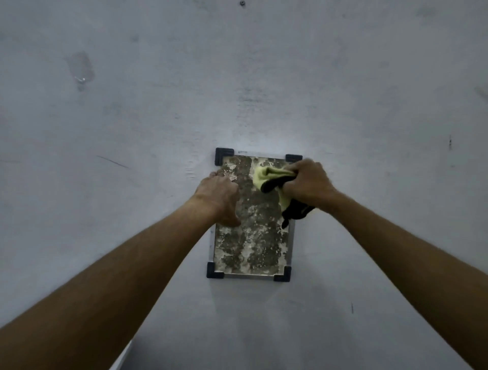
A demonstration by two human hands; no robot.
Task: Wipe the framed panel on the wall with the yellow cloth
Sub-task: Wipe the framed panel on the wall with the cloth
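Note:
A framed panel [253,245] hangs on the grey wall, with a mottled dark and pale face, a thin metal frame and black corner caps. My right hand [309,182] grips a bunched yellow cloth with black edging [266,175] and presses it against the panel's upper right part. Some of the cloth hangs below my fist over the right frame edge. My left hand [219,198] rests on the panel's upper left edge, fingers curled against it, holding nothing.
The grey wall [132,118] fills the view, scuffed and marked. A small hook on a clear patch [81,78] sits at the upper left, and a screw [241,3] sits near the top edge.

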